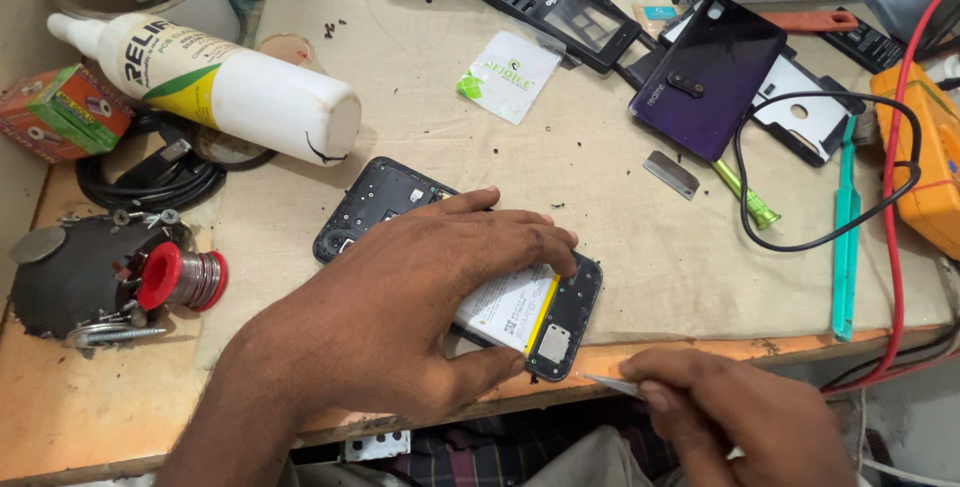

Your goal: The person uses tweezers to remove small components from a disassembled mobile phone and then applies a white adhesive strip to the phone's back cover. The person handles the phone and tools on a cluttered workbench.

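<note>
An opened black phone (380,197) lies back-up on the beige mat (620,247), its white battery (510,312) with a yellow edge showing. My left hand (400,307) presses flat on the phone and covers most of it, fingers spread toward the battery's far side. My right hand (740,417) is at the table's front edge, just right of the phone's lower corner. It pinches a thin flat metal pry blade (612,384) whose tip points toward that corner, a little short of it.
A white squeeze bottle (220,82) lies at the left. A solder spool (185,279) on a black stand sits at the front left. A purple phone back cover (710,72), a keypad phone (560,9), a teal pry tool (846,237), black and red cables and an orange meter (925,167) crowd the right.
</note>
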